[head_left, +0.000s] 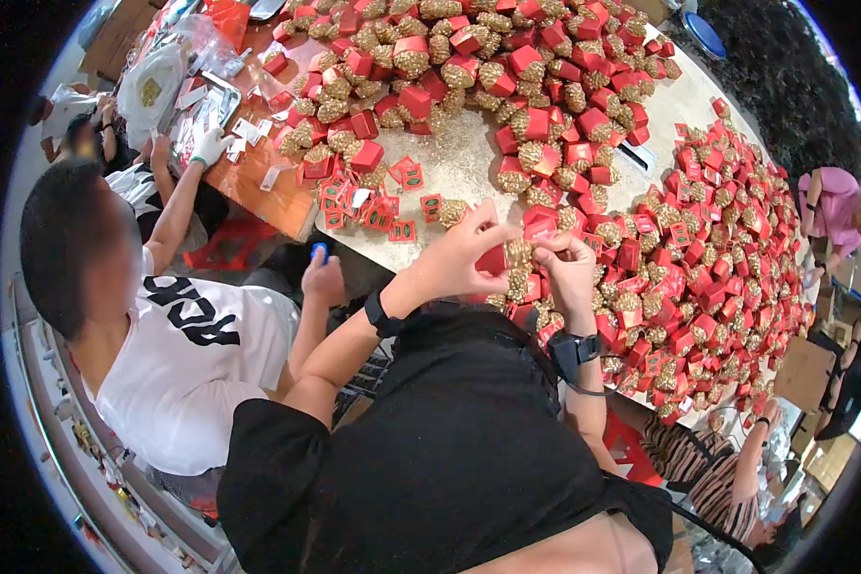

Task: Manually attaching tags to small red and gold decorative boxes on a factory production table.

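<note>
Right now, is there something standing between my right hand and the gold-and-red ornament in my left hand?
Nothing visible stands between them: the right hand has its fingertips at the ornament's gold side, seemingly touching, while the left hand grips its red part.

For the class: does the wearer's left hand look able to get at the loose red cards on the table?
Probably yes: the red cards lie close to the left hand, mostly uncovered, though it would likely have to release the gold-and-red piece first.
</note>
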Action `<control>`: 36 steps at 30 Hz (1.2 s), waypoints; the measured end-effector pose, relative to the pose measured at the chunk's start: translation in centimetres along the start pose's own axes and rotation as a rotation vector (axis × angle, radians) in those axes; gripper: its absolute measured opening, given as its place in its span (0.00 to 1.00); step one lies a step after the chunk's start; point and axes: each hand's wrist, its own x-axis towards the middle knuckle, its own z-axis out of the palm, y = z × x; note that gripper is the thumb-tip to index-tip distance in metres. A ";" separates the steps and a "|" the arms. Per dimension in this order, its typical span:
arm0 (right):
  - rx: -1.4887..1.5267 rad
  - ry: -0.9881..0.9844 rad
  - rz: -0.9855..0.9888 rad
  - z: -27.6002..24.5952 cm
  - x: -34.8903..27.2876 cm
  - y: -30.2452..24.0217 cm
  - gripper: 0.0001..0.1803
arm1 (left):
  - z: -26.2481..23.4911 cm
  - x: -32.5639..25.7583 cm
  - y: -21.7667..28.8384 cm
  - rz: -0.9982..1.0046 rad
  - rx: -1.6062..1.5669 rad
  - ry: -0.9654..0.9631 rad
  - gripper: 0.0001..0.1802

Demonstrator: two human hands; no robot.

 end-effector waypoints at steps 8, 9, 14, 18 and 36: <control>-0.291 -0.271 -0.073 -1.7 0.5 -1.0 0.05 | 0.8 -0.4 -0.9 0.239 0.072 -0.026 0.33; -0.274 -0.246 -0.053 -1.7 0.3 -1.0 0.05 | 1.0 -0.4 -0.8 0.238 0.071 -0.030 0.33; -0.286 -0.196 -0.147 -2.2 0.4 -1.2 0.07 | 1.6 0.6 -0.8 0.201 -0.005 -0.004 0.33; -0.817 0.091 -0.102 -4.7 -1.8 -4.6 0.05 | 0.7 2.0 -2.2 0.113 0.074 -0.122 0.42; -1.173 -0.172 0.019 -8.1 -2.9 0.4 0.20 | 9.5 10.6 -20.6 -0.172 0.664 -0.297 0.33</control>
